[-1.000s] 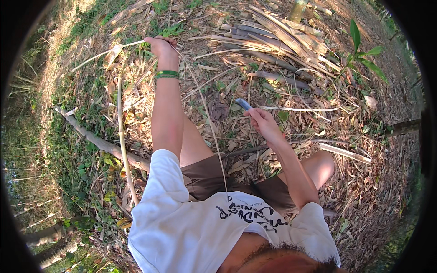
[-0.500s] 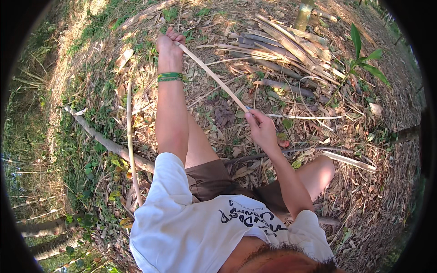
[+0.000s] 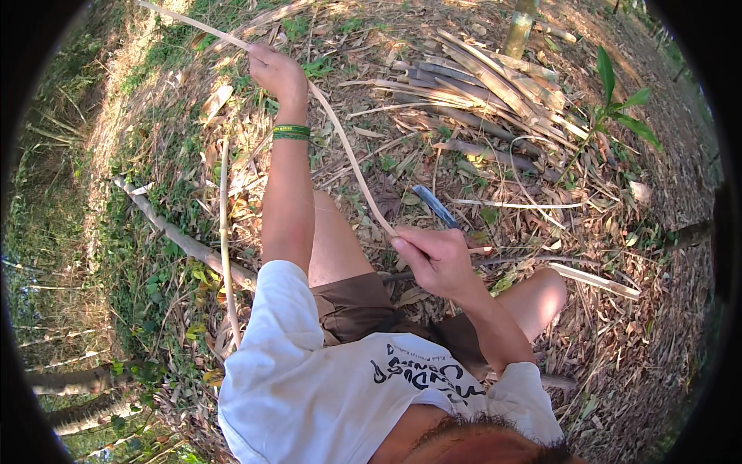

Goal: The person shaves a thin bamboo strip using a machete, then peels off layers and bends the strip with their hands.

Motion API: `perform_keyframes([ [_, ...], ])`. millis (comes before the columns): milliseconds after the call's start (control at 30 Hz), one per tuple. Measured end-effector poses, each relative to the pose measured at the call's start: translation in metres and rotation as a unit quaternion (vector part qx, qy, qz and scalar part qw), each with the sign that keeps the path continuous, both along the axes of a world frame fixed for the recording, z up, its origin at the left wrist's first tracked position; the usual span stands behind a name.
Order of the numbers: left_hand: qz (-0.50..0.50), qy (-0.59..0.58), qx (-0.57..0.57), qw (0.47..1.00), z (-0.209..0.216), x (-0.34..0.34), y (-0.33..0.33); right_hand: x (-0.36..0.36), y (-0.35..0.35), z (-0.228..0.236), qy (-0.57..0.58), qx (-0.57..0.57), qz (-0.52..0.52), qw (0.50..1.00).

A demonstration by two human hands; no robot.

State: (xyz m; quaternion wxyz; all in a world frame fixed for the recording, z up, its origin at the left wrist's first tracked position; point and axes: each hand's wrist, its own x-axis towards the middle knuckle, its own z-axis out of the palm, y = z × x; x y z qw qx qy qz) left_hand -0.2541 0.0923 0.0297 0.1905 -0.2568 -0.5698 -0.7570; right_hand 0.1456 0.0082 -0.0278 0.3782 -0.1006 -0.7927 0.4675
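Observation:
A long, thin, pale strip of split bamboo (image 3: 345, 141) runs between my hands, bowed in the middle. My left hand (image 3: 278, 73), arm stretched far forward, is closed round it, and the far end sticks out beyond the fist to the upper left. Over my lap, my right hand (image 3: 439, 259) is closed with the thumb pressed on the strip's near part. A flat blue-grey blade (image 3: 435, 206), like a knife's, juts out just beyond the right fingers. Its handle is hidden, so I cannot tell how firmly the hand holds it.
A heap of split bamboo (image 3: 495, 85) lies at the far right beside a leafy seedling (image 3: 610, 100). On the left rest a pale pole (image 3: 225, 232) and a grey branch (image 3: 182, 240). A split piece (image 3: 593, 280) lies by my right knee. Dry leaves litter the ground.
The strip has gone from nearly straight to bowed, and its far end now extends past my left hand. My right hand has come nearer and turned, and more of the blade shows.

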Motion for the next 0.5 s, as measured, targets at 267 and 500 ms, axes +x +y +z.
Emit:
perform_keyframes([
  [267, -0.470, -0.303, 0.064, 0.827, 0.050, 0.038, -0.031, 0.001, 0.056, -0.074, -0.194, -0.116, -0.158, 0.961],
  [500, -0.491, -0.178, -0.102, 0.847, 0.084, 0.127, -0.018, -0.008, 0.132, -0.010, -0.058, 0.166, -0.283, 0.943],
])
